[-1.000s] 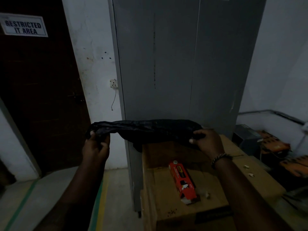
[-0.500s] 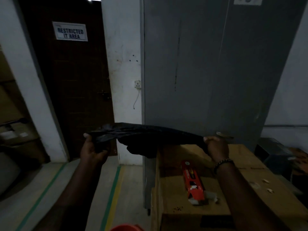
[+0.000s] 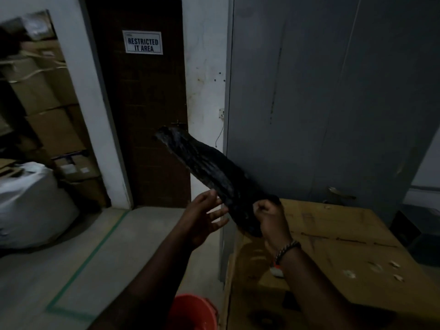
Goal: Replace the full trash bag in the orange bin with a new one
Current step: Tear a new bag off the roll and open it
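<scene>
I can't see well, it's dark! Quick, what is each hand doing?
Left hand: open, fingers spread beside the black trash bag, no grip on it.
Right hand: closed, holding the bag's lower end.

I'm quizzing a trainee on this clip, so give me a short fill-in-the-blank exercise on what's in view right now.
1. The folded black bag is gripped by the ____ hand.
2. The left hand is ____, fingers spread beside the bag.
3. The door sign reads RESTRICTED ____ AREA.

Missing words: right; open; IT

Cardboard box (image 3: 345, 236) beside grey cabinet (image 3: 333, 91); signed brown door (image 3: 142, 115) behind
</scene>
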Tool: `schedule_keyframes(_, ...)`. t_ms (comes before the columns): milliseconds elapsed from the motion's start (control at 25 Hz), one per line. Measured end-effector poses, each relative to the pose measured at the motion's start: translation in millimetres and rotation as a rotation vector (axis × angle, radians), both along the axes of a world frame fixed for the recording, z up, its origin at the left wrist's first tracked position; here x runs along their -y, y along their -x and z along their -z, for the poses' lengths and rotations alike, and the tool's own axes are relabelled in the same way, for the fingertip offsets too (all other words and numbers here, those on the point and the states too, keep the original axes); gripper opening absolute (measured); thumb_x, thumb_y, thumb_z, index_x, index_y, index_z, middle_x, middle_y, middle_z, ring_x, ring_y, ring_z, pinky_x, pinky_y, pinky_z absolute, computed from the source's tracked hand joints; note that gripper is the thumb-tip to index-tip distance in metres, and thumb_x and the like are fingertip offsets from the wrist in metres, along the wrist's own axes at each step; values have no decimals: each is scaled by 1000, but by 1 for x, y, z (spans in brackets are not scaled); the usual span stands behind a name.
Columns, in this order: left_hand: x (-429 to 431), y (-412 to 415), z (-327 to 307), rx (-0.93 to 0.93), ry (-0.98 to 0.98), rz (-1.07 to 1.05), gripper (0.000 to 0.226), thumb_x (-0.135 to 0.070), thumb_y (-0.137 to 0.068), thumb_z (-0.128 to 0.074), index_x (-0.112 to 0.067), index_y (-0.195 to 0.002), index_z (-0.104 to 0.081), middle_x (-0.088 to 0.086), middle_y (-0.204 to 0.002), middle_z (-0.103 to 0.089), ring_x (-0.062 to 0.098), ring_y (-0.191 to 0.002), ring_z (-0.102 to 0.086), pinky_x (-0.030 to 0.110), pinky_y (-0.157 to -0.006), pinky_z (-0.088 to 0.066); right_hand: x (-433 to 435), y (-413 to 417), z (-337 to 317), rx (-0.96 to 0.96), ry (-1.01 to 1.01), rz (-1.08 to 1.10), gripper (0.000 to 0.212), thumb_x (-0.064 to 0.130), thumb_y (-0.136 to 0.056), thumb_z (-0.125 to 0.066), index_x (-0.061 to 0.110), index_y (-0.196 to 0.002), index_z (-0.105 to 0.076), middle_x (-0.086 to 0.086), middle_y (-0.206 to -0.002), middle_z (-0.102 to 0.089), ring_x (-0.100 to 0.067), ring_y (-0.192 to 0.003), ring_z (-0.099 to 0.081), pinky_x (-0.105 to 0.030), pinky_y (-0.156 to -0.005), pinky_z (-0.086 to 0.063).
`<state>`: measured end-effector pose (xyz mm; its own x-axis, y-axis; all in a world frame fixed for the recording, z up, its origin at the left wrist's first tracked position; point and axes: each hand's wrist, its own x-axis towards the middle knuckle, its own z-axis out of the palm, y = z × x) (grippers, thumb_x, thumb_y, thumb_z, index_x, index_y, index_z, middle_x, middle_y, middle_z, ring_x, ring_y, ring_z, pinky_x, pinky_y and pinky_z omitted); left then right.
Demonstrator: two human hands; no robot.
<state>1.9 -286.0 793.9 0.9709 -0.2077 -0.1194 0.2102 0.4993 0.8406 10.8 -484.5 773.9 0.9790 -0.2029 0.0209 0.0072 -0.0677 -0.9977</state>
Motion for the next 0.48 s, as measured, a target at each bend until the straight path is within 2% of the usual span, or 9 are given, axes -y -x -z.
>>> schedule_keyframes(80, 12, 2, -15, 6, -14, -114, 16, -31, -97, -63, -20, -107, -66, 6, -115, -71, 28, -108, -68, 46, -96, -54, -5, 9, 2, 12, 37, -85, 13, 14, -100, -56, 14, -94, -68, -10, -93, -69, -28, -90, -65, -40, -75, -53)
schedule_keyframes(160, 14, -3, -22, -21, -21, -247, 7, -23, -98, -59, -19, -101, -65, 6, -106, -73, 26, -101, -69, 41, -87, -55, -1, 16, 5, -14, -5, -124, 13, 10, -101, -54, 9, -99, -66, -9, -93, -67, -23, -87, -62, -34, -72, -50)
schedule_keyframes(240, 9, -7, -21, -74, 93, -286, 14, -17, -98, -55, -13, -106, -65, 8, -99, -72, 26, -91, -70, 41, -83, -56, 5, 21, 7, -49, -46, -141, 13, 6, -101, -52, 4, -102, -65, -9, -94, -66, -22, -88, -61, -33, -74, -49)
schedule_keyframes(320, 8, -5, -19, -121, 236, -290, 21, -13, -100, -49, -4, -109, -65, 16, -105, -70, 31, -98, -68, 43, -82, -56, 10, 24, 12, -100, -49, -201, 13, 2, -99, -53, 6, -97, -66, -8, -92, -64, -22, -90, -59, -32, -76, -48)
schedule_keyframes(400, 12, 1, -13, -108, 216, -294, 23, -12, -100, -49, -4, -109, -68, 17, -106, -71, 32, -102, -66, 41, -83, -54, 9, 25, 16, -163, 69, -299, 15, 0, -96, -57, 11, -92, -66, -7, -88, -65, -19, -85, -60, -30, -73, -49)
schedule_keyframes(480, 14, 5, -7, -67, 102, -274, 21, -14, -100, -51, -9, -105, -70, 10, -94, -73, 27, -88, -68, 36, -76, -53, 2, 25, 15, -129, 239, -285, 16, -2, -91, -62, 13, -90, -66, -4, -88, -67, -15, -82, -62, -31, -71, -52)
